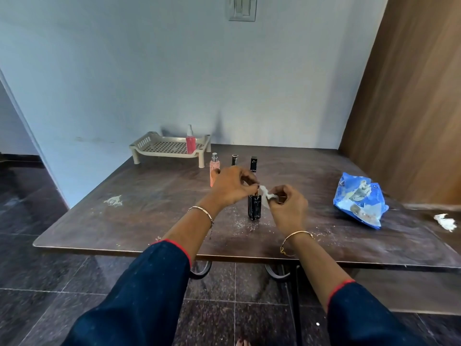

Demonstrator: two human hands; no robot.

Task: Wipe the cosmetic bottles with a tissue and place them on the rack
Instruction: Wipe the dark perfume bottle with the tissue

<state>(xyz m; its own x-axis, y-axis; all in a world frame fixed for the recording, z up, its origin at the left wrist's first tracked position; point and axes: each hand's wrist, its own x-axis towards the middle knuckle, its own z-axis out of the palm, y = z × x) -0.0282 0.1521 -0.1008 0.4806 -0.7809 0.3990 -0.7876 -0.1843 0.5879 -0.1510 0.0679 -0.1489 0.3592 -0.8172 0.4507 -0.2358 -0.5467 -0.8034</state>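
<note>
A dark square bottle stands upright on the brown table. My left hand pinches its top. My right hand pinches a small white tissue held against the bottle's upper right side. Behind my hands stand a peach spray bottle, partly hidden by my left hand, and two dark slim bottles. A beige perforated rack sits at the table's back left, with a red spray bottle standing on its right side.
A blue tissue packet lies on the right of the table, with a crumpled white tissue further right. White crumbs and a smear mark the tabletop. A wooden panel rises at the right; the wall is close behind.
</note>
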